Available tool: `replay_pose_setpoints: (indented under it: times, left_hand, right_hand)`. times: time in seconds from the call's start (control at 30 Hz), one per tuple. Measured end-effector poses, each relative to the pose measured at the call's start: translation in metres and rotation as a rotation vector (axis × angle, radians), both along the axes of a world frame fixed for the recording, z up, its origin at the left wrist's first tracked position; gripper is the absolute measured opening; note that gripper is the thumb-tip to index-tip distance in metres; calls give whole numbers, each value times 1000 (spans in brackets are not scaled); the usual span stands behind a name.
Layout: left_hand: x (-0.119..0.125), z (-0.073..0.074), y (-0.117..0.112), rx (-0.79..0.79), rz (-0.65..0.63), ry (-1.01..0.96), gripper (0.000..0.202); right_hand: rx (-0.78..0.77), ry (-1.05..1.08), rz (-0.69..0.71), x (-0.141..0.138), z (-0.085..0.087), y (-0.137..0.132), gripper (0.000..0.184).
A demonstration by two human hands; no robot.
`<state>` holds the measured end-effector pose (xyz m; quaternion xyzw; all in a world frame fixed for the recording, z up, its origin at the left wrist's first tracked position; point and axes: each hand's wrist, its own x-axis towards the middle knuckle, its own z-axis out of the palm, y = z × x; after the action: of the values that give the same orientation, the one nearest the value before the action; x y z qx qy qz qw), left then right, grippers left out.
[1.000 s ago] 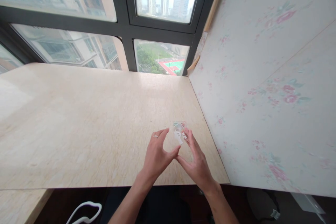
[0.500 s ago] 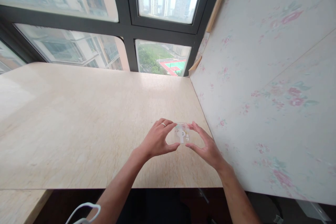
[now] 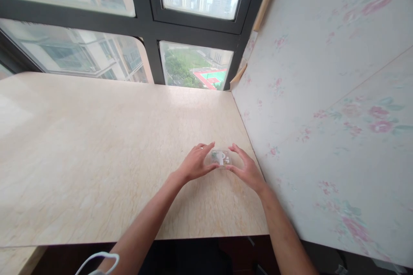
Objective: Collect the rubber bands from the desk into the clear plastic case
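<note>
A small clear plastic box [image 3: 221, 158] lies flat on the marbled counter, near the wall. White pieces and other small bits show inside it, too small to name. My left hand [image 3: 199, 162] curves around the box's left side, thumb at its near edge and fingers raised off the far corner. A ring is on one of its fingers. On the other side, my right hand [image 3: 244, 167] is curved the same way, its thumb at the near right corner and its fingertips lifted apart from the box. Both hands look open.
The pale counter [image 3: 106, 146] runs far to the left and ends at a dark-framed window [image 3: 150, 51]. Flowered wallpaper covers the wall [image 3: 306, 94] close on the right. A white loop [image 3: 100, 258] hangs near my left forearm, below the counter's front edge.
The clear box has gone from being held up and tilted between my hands to lying flat on the counter. My fingers have lifted from its far edge. The view has shifted slightly.
</note>
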<state>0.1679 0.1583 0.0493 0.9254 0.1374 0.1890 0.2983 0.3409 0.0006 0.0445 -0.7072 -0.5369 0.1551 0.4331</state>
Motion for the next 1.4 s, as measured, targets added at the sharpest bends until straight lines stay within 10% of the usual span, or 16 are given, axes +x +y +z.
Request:
replay_pose_setpoints:
  times: [1.4]
  left_hand:
    - [3, -23, -3, -156, 33, 21, 75]
  right_hand:
    - [-14, 168, 15, -3, -23, -5, 69]
